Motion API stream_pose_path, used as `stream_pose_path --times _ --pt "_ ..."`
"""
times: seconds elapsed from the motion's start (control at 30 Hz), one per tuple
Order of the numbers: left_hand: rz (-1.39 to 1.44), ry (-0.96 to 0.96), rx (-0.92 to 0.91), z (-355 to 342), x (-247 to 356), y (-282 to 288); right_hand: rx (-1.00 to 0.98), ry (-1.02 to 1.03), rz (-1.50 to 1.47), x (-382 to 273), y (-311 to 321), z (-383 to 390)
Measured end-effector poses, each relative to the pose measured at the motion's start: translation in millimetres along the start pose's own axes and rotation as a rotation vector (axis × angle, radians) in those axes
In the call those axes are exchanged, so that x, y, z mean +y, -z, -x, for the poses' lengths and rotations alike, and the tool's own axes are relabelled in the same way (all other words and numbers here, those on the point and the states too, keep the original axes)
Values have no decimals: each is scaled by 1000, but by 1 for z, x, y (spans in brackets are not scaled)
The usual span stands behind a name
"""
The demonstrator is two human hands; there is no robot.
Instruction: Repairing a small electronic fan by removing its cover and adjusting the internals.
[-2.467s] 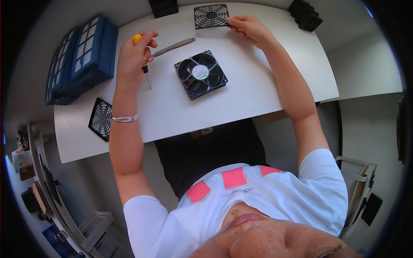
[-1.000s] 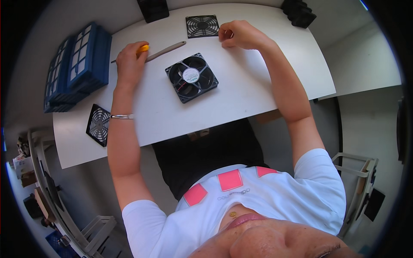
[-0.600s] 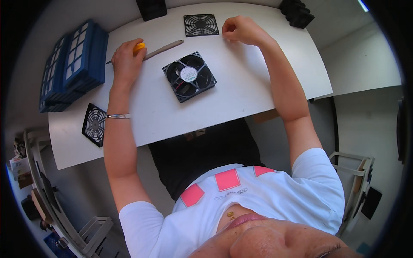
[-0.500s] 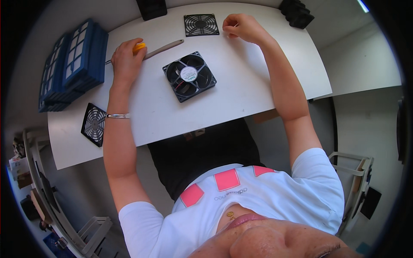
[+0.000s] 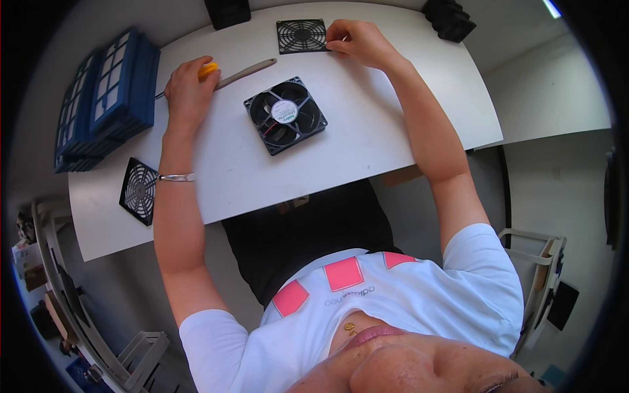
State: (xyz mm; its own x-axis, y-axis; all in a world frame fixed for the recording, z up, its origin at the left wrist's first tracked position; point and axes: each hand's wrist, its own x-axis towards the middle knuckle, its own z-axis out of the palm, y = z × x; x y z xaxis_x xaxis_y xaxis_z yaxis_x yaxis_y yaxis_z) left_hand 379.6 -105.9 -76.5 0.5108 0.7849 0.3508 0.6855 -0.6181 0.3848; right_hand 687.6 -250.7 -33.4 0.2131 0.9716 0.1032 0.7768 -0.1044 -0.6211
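My left hand [image 5: 190, 88], at the back left of the white tabletop [image 5: 275, 183], is closed around a screwdriver with a yellow handle [image 5: 208, 68]; its shaft lies low, pointing left. A grey narrow tool [image 5: 249, 69] extends rightward from beside those fingers. My right hand [image 5: 354, 42] has its fingers curled together at the right edge of a square black fan grille [image 5: 301, 35], fingertips at the edge; whether they grip it is unclear. A black square fan [image 5: 285, 114] with a pale round label lies between my arms. A second grille [image 5: 137, 190] lies beside my left forearm.
Stacked blue filter frames [image 5: 101, 92] stand along the left side. A black object [image 5: 226, 12] is at the back, and stacked black parts [image 5: 449, 19] sit at the back right corner. A lower white surface [image 5: 557, 98] adjoins on the right; a white frame [image 5: 137, 357] stands lower left.
The screwdriver has turned from steeply downward to flat, pointing left. My right hand drew away from the back grille, then returned leftward to its edge within the last half second.
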Motion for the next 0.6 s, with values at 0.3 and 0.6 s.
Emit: stream_pose_path --times 0.3,0.6 --pt "-11 -17 11 0 0 -1 40 69 74 5 -2 -1" --pt "-9 -41 19 0 -4 -4 63 102 139 10 -4 -2"
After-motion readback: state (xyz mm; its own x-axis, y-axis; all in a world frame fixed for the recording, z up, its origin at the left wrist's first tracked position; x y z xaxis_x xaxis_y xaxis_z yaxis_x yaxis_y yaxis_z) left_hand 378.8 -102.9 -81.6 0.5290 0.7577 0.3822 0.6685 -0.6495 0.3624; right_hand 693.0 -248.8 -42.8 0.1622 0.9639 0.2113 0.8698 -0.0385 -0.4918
